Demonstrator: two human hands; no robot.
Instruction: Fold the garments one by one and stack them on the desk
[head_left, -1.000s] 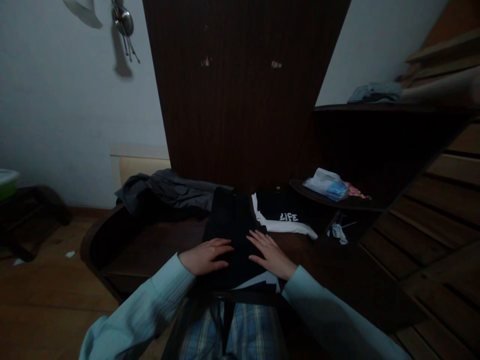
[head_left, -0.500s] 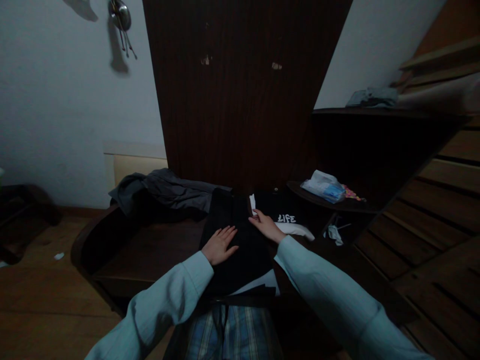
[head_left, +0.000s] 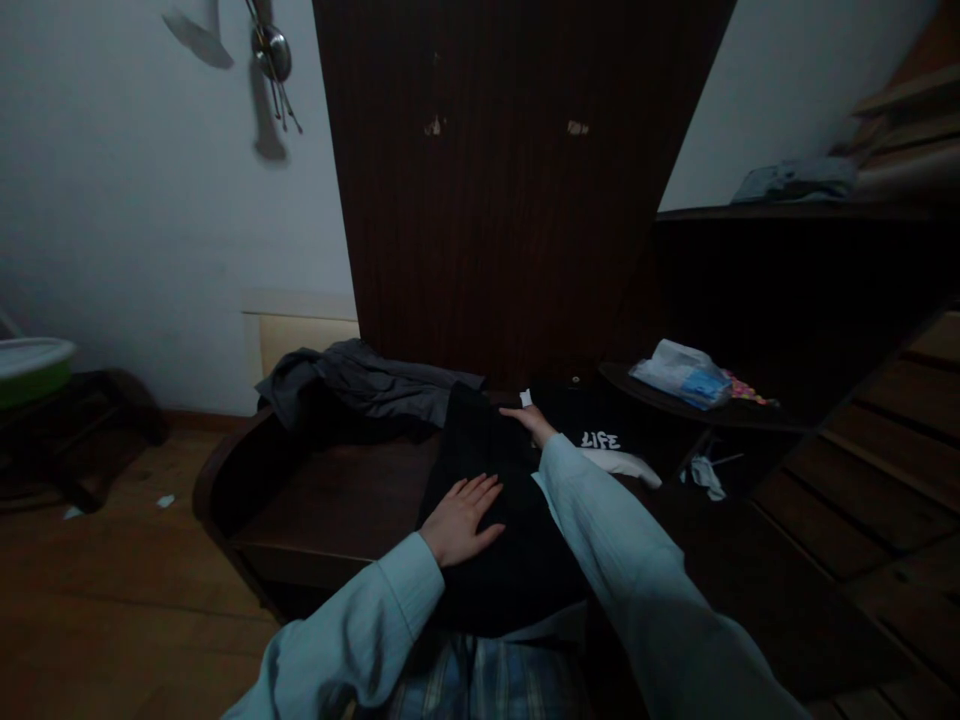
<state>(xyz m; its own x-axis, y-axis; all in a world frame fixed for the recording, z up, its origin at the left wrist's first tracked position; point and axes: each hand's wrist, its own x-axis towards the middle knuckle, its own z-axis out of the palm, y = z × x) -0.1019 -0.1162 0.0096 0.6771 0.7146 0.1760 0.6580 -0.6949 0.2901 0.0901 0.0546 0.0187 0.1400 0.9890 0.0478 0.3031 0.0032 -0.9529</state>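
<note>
A black garment point(head_left: 480, 455) lies spread lengthwise on the dark wooden bench in front of me, its kind not clear in the dim light. My left hand point(head_left: 463, 522) rests flat on its nearer part, fingers spread and thumb out to the right. Farther up, my right hand point(head_left: 534, 424) touches the garment near its far right side, fingers stretched to the left. Just right of that hand is a folded black piece of clothing point(head_left: 562, 408) with white lettering and a white part along its front. A paler edge point(head_left: 551, 625) shows under the garment's near end.
A rumpled grey garment point(head_left: 367, 385) lies at the bench's point(head_left: 315, 500) back left. On the right, a corner shelf point(head_left: 757, 413) holds a clear packet point(head_left: 682, 375) with blue and white contents. A green tub point(head_left: 34, 375) stands at far left.
The view has turned left and the green tub has come into sight. My right hand has moved up and left across the garment; my left hand still lies flat on it.
</note>
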